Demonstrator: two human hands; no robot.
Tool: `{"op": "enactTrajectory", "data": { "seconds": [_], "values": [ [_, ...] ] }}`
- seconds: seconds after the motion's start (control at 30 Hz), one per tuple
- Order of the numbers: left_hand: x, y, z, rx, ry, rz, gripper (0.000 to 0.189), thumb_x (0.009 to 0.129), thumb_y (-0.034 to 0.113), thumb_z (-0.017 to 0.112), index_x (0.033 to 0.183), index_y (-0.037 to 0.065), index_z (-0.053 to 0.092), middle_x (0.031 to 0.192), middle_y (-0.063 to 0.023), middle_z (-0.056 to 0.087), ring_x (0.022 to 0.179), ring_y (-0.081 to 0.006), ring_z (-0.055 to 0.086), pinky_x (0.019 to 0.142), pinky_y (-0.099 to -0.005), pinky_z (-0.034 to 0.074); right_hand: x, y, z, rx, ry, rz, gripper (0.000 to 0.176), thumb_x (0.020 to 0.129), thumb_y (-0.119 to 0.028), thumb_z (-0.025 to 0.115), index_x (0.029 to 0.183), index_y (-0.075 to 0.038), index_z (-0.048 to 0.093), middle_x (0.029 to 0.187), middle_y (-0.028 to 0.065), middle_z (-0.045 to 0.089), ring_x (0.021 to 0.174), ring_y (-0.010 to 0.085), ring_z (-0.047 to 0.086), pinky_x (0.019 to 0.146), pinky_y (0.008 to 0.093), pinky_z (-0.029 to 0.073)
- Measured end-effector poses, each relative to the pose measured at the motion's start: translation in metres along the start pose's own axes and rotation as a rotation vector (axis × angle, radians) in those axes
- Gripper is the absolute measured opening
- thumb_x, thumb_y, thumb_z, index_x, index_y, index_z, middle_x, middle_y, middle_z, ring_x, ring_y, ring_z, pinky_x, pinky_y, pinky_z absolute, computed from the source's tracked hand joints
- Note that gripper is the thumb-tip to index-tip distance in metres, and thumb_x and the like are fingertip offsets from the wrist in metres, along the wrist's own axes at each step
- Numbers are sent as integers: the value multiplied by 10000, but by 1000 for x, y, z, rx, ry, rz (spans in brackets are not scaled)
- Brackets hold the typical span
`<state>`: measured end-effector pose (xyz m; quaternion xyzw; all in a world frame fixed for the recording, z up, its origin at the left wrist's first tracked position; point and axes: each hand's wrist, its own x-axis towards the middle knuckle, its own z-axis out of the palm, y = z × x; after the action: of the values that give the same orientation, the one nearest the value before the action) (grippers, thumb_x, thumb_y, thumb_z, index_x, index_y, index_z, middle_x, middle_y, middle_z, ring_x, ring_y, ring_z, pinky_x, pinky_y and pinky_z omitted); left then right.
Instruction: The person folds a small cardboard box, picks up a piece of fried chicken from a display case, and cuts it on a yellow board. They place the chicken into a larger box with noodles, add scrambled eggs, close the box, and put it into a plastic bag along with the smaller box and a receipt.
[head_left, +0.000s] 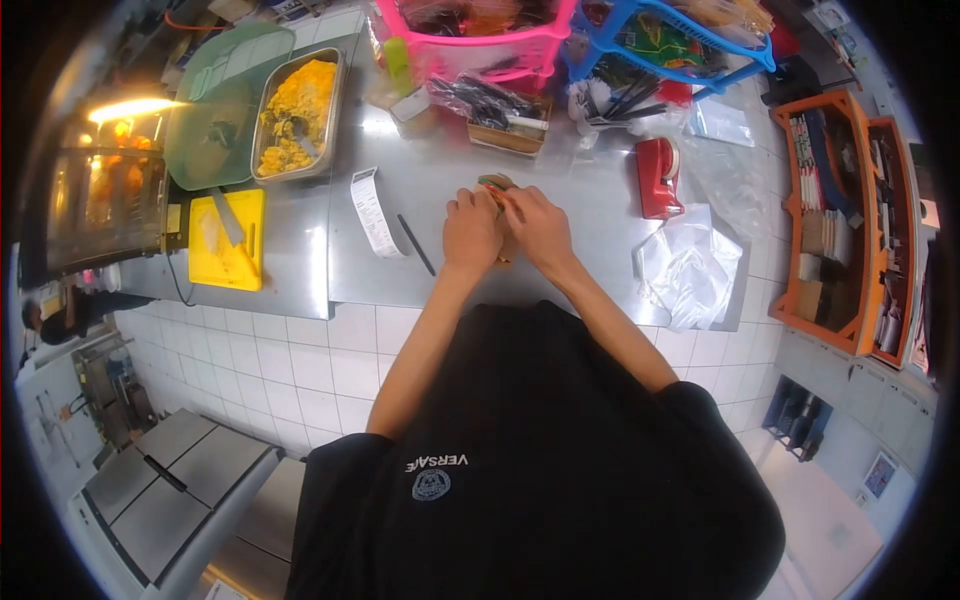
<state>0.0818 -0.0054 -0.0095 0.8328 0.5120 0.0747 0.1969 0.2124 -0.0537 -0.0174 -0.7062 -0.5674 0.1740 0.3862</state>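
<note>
As it seemingly needs steadying, wrapped parcel (495, 184) sits clasped in curled fingers of left hand (472, 232) and right hand (541, 228). Receipt (372, 212): left of fingers.

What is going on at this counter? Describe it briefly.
A person in a black shirt has the left hand and right hand closed together on a small wrapped item on the steel counter, mostly hiding it. A receipt and pen lie to its left, a red tape dispenser and clear bags to its right.
</note>
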Motion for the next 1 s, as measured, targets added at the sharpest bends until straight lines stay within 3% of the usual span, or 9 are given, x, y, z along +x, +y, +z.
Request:
{"op": "enactTrajectory", "data": {
  "seconds": [0.17,0.37,0.57,0.67,0.77,1.0],
  "values": [
    [-6,6,-12,-185,128,-48,191,868,119,620,1000,-3,554,1001,-158,580,898,-370,617,744,-463,535,18,-17,-3,-305,-286,159,165,906,-198,611,990,-73,680,900,174,689,773,403,661,669,485,538],
    [-8,8,-14,-165,219,-153,139,887,98,588,1000,19,576,995,-147,592,910,-356,628,728,-464,540,36,-23,-22,-423,-504,120,197,879,-129,574,971,-23,712,918,236,699,865,423,677,752,496,542],
    [-15,24,-3,-34,144,22,239,852,122,615,1068,19,612,1076,-107,597,995,-310,619,753,-444,562,39,-2,7,-476,-428,183,164,870,-151,625,973,-42,694,897,230,704,843,419,685,726,493,549],
    [-16,19,15,-81,157,45,257,844,142,637,1057,-1,617,1110,-111,582,1027,-314,604,796,-442,555,35,-39,-30,-310,-386,254,222,871,-138,643,1061,-25,650,947,219,691,880,400,673,748,473,539],
    [-24,23,12,-17,208,121,285,834,175,657,1048,-10,622,1115,-116,567,1072,-308,580,842,-421,538,28,-27,-33,-127,36,15,300,879,-113,651,1171,-53,614,981,184,652,918,369,638,770,449,513],
    [-18,10,34,97,253,124,389,767,179,737,1098,11,622,1168,-105,559,1141,-281,531,928,-410,460,13,22,-16,-29,-236,-301,401,859,-72,665,1256,-117,639,954,106,575,848,301,576,753,403,487]
  ]
}}
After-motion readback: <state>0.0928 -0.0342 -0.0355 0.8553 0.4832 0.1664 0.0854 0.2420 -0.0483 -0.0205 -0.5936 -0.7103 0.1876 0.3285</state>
